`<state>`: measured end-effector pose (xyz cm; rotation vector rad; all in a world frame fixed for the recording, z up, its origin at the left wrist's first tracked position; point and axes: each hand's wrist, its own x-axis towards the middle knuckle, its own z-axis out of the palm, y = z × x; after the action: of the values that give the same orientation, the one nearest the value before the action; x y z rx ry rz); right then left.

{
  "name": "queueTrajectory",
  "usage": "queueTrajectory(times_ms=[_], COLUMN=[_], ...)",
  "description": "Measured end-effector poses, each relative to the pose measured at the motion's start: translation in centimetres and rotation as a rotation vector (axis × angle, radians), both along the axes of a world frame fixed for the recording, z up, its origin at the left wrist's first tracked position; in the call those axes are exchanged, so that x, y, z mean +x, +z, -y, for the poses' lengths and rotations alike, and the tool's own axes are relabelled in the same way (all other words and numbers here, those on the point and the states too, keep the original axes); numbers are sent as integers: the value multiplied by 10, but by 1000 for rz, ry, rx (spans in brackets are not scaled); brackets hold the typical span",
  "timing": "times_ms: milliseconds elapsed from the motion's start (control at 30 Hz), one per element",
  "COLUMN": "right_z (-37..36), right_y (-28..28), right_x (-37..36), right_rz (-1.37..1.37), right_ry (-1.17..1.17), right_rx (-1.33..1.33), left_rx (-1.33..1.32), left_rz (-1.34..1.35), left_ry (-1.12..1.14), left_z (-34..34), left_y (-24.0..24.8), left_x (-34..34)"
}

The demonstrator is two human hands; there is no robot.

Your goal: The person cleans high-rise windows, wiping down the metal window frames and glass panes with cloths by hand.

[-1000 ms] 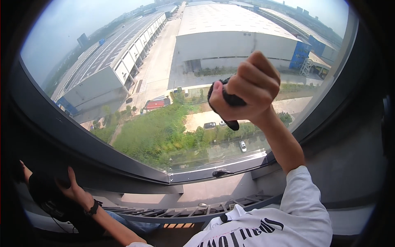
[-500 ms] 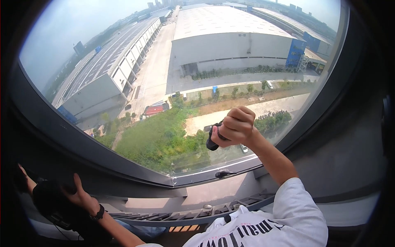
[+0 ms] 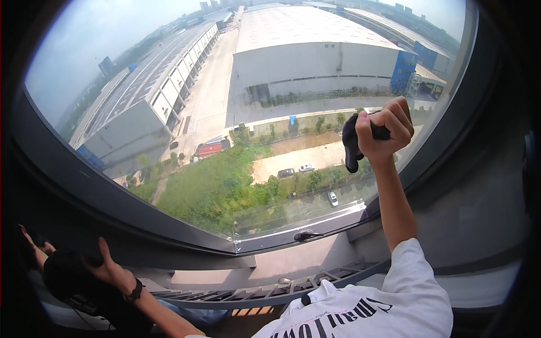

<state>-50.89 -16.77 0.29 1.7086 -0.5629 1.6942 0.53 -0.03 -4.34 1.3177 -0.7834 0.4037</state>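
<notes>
My right hand (image 3: 391, 130) is raised high at the right side of the big window (image 3: 259, 197), closed in a fist. Black cloth (image 3: 350, 143) bunches out of it, one end hanging down beside the wrist. The fist is in front of the glass; whether the cloth touches it I cannot tell. Low at the left, my left hand (image 3: 118, 276), with a dark band on the wrist, rests by a black rounded shape (image 3: 65, 273). Its thumb points up, apart from the fingers, which are partly lost in shadow; no held thing shows.
Another person's hand (image 3: 35, 248) shows at the far left, beside dark clothing. A window handle (image 3: 307, 235) juts from the lower frame. Below the sill runs a dark slatted railing (image 3: 242, 296). Outside, far below, lie warehouses (image 3: 315, 62), greenery and parked cars.
My right hand has moved up and to the right across the window with the black cloth, the arm now straighter. My left hand stays nearly still.
</notes>
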Motion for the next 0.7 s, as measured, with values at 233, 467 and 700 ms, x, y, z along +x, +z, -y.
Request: queueTrajectory(times_ms=[233, 467, 700], right_z=[3, -9, -24], right_y=[-38, -85, -82], right_x=[94, -43, -104], right_rz=[-127, -104, 120], right_ry=[198, -74, -218], right_rx=[-38, 209, 257], left_rx=[-18, -8, -6], left_rz=[-33, 70, 102], left_ry=[-42, -33, 38], left_z=[-7, 2, 2], left_y=[5, -5, -6], left_x=[2, 7, 13])
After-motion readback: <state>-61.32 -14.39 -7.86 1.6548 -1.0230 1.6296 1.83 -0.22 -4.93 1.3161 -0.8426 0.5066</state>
